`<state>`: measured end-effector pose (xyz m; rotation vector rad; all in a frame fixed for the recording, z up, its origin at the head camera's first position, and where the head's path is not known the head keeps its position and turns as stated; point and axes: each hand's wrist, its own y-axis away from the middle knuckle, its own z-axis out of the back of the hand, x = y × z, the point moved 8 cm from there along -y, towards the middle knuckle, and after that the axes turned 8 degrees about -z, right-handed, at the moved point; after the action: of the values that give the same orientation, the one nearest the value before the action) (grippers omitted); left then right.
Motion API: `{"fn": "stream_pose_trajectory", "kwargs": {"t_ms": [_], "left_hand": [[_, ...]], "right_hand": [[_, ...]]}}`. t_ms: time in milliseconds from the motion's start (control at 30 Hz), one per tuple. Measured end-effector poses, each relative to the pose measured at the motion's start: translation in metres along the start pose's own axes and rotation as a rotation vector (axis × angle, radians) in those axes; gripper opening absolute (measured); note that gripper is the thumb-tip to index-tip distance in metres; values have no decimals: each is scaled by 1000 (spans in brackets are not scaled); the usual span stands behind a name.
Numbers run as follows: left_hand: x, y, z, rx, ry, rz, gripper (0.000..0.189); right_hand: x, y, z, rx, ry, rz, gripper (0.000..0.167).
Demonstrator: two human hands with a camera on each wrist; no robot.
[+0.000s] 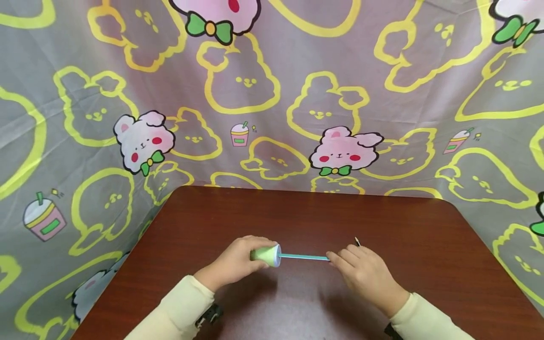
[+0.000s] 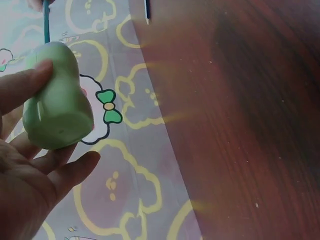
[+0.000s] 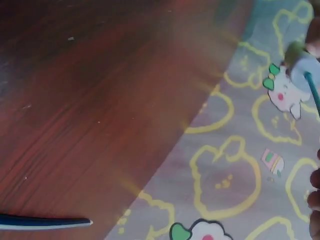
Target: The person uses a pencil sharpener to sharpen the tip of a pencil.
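- Here, the fingers of the left hand [image 1: 235, 262] grip a green container [image 1: 266, 255], its long axis sideways, white end toward the right hand [image 1: 369, 276].
- The right fingers pinch a blue stick [image 1: 302, 257]; from them it runs leftward to that white end.
- A pen [image 3: 45, 222] lies beyond the right fingers.

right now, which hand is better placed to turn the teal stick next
Probably the right: the right hand holds the teal stick away from the green container, so it could twist it. The left hand grips the green container itself, so it seems better placed to steady that.
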<state>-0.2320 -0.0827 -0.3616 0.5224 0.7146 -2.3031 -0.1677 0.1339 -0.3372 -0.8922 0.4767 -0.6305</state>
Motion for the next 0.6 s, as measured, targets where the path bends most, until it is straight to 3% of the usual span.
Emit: {"fn": "stream_pose_trajectory", "kwargs": {"t_ms": [67, 100, 133, 200, 267, 300, 333, 400, 500, 600], "left_hand": [[-6, -1, 1, -3, -45, -56, 44], [-10, -2, 2, -8, -88, -102, 43], [-15, -2, 1, -17, -137, -156, 43], [-23, -3, 1, -42, -230, -248, 42], [-27, -3, 0, -56, -283, -295, 42], [-27, -3, 0, -57, -291, -296, 42], [-26, -4, -1, -56, -281, -285, 42], [-20, -4, -1, -49, -244, -238, 42], [-10, -4, 0, -34, -164, -140, 44], [-1, -3, 0, -18, -71, -47, 44]], "right_hand": [[-2, 2, -3, 44, -55, -48, 29], [-7, 3, -10, 147, -143, -135, 26], [-13, 6, -20, 295, -285, -254, 25], [-25, 21, -41, 570, -590, -587, 22], [-33, 37, -51, 726, -737, -878, 20], [-35, 42, -53, 764, -747, -956, 20], [-36, 42, -53, 759, -727, -954, 19], [-36, 30, -43, 650, -529, -767, 19], [-27, 11, -21, 354, -180, -417, 23], [-11, 2, -4, 82, 8, -140, 35]]}}
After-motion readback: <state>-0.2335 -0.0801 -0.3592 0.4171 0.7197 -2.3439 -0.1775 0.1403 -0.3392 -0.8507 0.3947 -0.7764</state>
